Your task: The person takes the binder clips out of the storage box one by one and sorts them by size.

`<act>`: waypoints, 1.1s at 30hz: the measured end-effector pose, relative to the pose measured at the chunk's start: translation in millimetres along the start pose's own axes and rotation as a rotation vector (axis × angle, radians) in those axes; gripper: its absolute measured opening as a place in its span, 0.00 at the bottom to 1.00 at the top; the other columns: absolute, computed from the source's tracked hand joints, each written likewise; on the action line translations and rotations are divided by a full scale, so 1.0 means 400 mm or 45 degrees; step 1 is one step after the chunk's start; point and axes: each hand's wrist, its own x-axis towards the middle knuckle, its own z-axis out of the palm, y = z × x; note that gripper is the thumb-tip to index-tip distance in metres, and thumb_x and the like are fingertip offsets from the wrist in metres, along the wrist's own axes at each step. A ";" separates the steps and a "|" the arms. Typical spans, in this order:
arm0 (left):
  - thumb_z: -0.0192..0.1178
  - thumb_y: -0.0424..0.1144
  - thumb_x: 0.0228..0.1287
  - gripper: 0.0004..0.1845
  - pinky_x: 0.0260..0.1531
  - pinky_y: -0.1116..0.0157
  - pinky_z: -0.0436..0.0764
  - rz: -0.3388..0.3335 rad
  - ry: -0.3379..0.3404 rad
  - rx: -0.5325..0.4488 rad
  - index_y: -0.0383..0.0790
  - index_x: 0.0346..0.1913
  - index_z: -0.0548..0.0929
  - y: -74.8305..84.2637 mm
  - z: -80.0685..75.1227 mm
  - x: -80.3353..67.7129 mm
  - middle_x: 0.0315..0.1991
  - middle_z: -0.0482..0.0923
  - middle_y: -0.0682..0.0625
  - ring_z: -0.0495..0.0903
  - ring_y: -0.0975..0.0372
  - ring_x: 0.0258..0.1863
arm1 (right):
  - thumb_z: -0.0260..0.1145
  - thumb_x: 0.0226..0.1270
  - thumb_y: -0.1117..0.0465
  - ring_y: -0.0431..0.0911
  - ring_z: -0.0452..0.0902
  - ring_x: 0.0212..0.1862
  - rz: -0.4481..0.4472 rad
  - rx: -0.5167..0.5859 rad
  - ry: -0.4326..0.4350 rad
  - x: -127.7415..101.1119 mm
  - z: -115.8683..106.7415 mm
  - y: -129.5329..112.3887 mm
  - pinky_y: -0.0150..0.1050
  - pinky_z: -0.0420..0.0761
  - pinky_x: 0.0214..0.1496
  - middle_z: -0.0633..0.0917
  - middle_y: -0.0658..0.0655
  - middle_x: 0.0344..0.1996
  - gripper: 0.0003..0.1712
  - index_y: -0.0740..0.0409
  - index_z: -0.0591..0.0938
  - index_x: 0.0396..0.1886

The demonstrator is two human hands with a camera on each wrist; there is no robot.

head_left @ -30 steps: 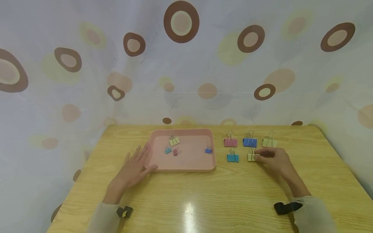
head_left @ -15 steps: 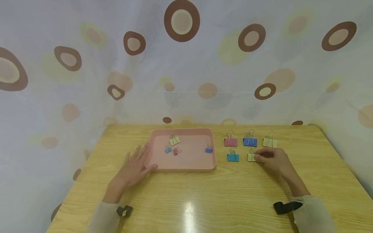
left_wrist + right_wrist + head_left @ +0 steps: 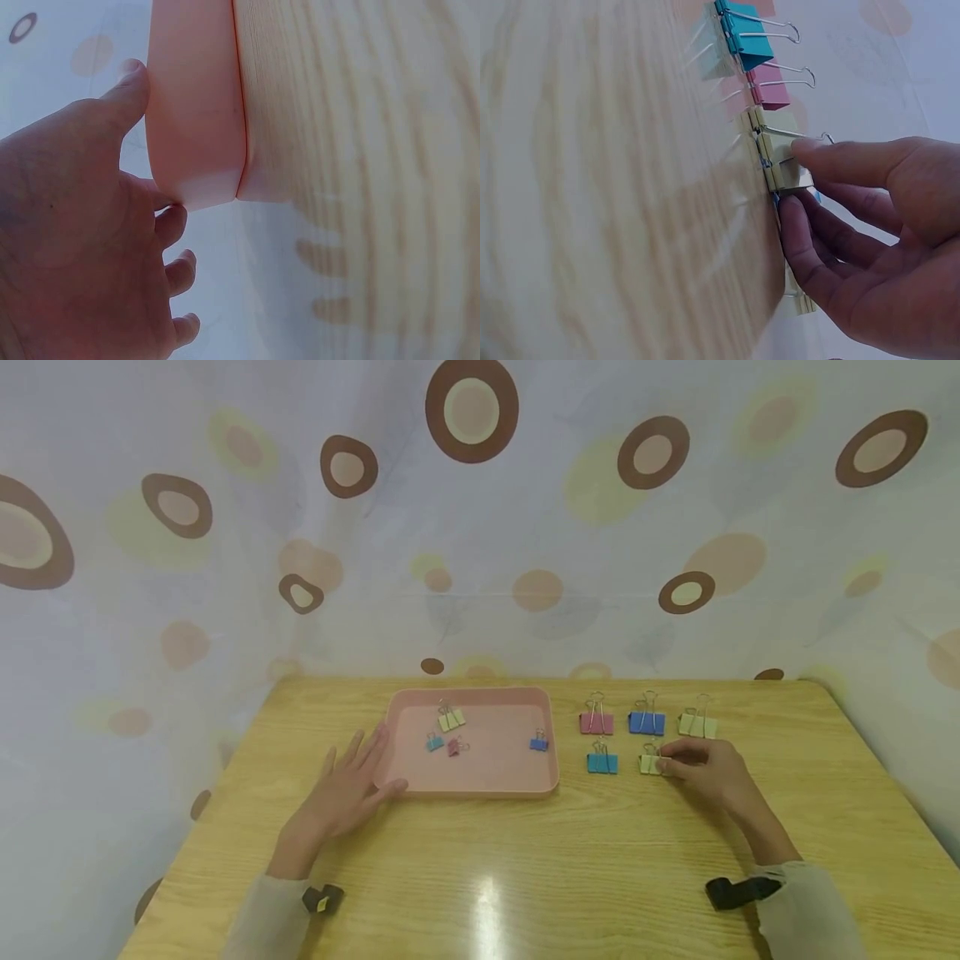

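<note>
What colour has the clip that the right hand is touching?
The clip is pale yellow; the right wrist view shows it best.

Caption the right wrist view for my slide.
Right hand, fingers pinching a yellow binder clip near a teal clip and a pink clip.

soft, dullish light leaves white glare on the table (image 3: 585, 852).

Yellow binder clip (image 3: 647, 766), upright, pink tray (image 3: 495, 770), flat
</note>
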 end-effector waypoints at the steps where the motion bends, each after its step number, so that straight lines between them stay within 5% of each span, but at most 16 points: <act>1: 0.51 0.63 0.76 0.46 0.72 0.31 0.43 -0.001 -0.003 0.000 0.36 0.82 0.50 -0.002 0.001 0.001 0.83 0.45 0.43 0.44 0.40 0.80 | 0.72 0.71 0.52 0.44 0.84 0.46 0.012 0.003 -0.002 -0.001 -0.002 -0.002 0.31 0.80 0.44 0.88 0.62 0.48 0.19 0.63 0.88 0.52; 14: 0.50 0.65 0.75 0.48 0.73 0.33 0.42 -0.011 -0.007 0.026 0.37 0.83 0.49 -0.008 0.010 0.005 0.83 0.44 0.44 0.44 0.41 0.81 | 0.69 0.73 0.53 0.26 0.79 0.43 -0.148 0.109 0.192 -0.020 -0.033 -0.026 0.23 0.78 0.42 0.88 0.59 0.48 0.21 0.65 0.85 0.56; 33: 0.50 0.65 0.75 0.47 0.73 0.33 0.43 -0.006 0.016 0.052 0.37 0.82 0.51 0.000 0.004 0.002 0.83 0.46 0.44 0.45 0.41 0.80 | 0.67 0.74 0.63 0.37 0.84 0.48 -0.356 0.264 0.021 -0.027 0.053 -0.133 0.32 0.85 0.44 0.85 0.69 0.52 0.17 0.67 0.83 0.57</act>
